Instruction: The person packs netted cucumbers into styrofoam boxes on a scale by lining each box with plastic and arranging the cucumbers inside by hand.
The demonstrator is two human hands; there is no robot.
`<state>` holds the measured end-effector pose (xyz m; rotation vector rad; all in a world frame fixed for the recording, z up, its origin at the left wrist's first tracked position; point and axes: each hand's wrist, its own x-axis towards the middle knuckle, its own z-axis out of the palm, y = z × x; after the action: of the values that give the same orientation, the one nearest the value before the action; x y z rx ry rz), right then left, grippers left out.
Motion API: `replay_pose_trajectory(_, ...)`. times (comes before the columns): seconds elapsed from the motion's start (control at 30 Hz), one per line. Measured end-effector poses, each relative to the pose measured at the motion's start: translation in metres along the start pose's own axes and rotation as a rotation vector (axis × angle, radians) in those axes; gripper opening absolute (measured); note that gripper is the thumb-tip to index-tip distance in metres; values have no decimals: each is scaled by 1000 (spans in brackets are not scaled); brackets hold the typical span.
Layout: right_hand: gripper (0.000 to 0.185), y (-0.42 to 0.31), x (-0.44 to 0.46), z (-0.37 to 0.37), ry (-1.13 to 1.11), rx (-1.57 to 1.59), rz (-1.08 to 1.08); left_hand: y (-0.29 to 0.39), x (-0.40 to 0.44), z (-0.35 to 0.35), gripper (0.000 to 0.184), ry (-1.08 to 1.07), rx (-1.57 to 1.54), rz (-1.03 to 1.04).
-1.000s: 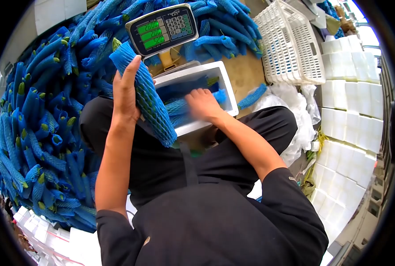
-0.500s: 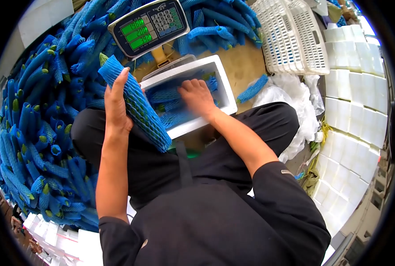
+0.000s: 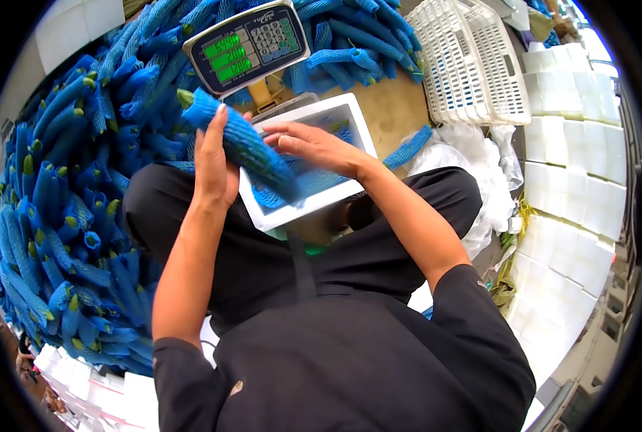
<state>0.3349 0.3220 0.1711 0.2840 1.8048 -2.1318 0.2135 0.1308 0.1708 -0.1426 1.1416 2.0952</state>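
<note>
In my left hand (image 3: pixel 216 162) is a long green vegetable in a blue foam net sleeve (image 3: pixel 245 140), gripped with the fingers wrapped round it. It slants over the left part of a white foam box (image 3: pixel 369 140), its bare green tip pointing up and left. My right hand (image 3: pixel 314 150) hovers above the box with fingers apart and slightly bent, close beside the sleeved vegetable; whether it touches is unclear. Inside the box lie more blue-netted vegetables (image 3: pixel 267 196), partly hidden by my hands. Behind the box stands a scale with a lit green display (image 3: pixel 227 56).
A large heap of blue-netted vegetables (image 3: pixel 69 194) fills the left side and back. At the right are a white plastic basket (image 3: pixel 472 65), crumpled clear plastic bags (image 3: pixel 479 180) and stacked white foam boxes (image 3: pixel 562 194). One netted piece (image 3: pixel 407 147) lies right of the box.
My right hand has lifted from inside the box and moved left towards the held vegetable. My left hand has shifted right, bringing the vegetable over the box. The scale's numbers have changed.
</note>
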Motion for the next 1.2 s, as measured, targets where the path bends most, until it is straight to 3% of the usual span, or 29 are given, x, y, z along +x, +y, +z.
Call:
replay_pose_trajectory(0.07, 79, -12, -6, 15, -28, -72, -97, 2, -6, 12, 49, -105, -40, -77)
replay_pose_trajectory(0.17, 75, -1, -6, 7, 67, -210, -77, 3, -7, 15, 65, -189, 271, 11)
replay_pose_trajectory(0.2, 73, 2, -11, 4, 167, -309, -19, 0, -9, 14, 71, -10, 385, 148)
replay_pose_trajectory(0.23, 66, 8, -14, 3, 315, -599, -8, 5, -8, 12, 67, 136, 500, 260)
replay_pose_trajectory(0.3, 56, 27, -15, 1, 427, -1049, -116, 11, -10, -2, 61, 191, 562, 424)
replay_pose_trajectory(0.37, 60, 63, -11, 1, 433, -1318, -184, 7, -13, -6, 53, 119, 677, 430)
replay_pose_trajectory(0.47, 61, 119, -7, 14, 423, -1364, -248, -14, -20, -14, 54, -76, 960, 348)
replay_pose_trajectory(0.57, 59, 124, -10, 9, 436, -1371, -317, -32, -31, -21, 62, -207, 1428, 276)
replay_pose_trajectory(0.67, 56, 119, -15, 2, 399, -1465, -194, -66, -30, -40, 74, -463, 2041, 296)
replay_pose_trajectory(0.7, 55, 118, -13, 0, 400, -1494, -147, -81, -36, -54, 86, -487, 2154, 431)
replay_pose_trajectory(0.77, 54, 134, -10, 5, 350, -1487, -90, -99, -36, -65, 94, -606, 2272, 201)
replay_pose_trajectory(0.87, 54, 128, -14, 8, 350, -1390, -121, -102, -36, -63, 91, -654, 2402, 140)
replay_pose_trajectory(0.97, 54, 142, -24, 5, 463, -1321, -259, -120, -27, -75, 93, -602, 2342, 186)
replay_pose_trajectory(1.0, 50, 146, -24, 7, 465, -1354, -301, -120, -22, -74, 89, -625, 2312, 63)
replay_pose_trajectory(1.1, 46, 147, -11, 3, 424, -1339, -184, -111, -17, -47, 77, -662, 2368, -49)
replay_pose_trajectory(1.2, 49, 120, -19, 17, 474, -1406, -310, -97, -23, -25, 68, -594, 2269, 151)
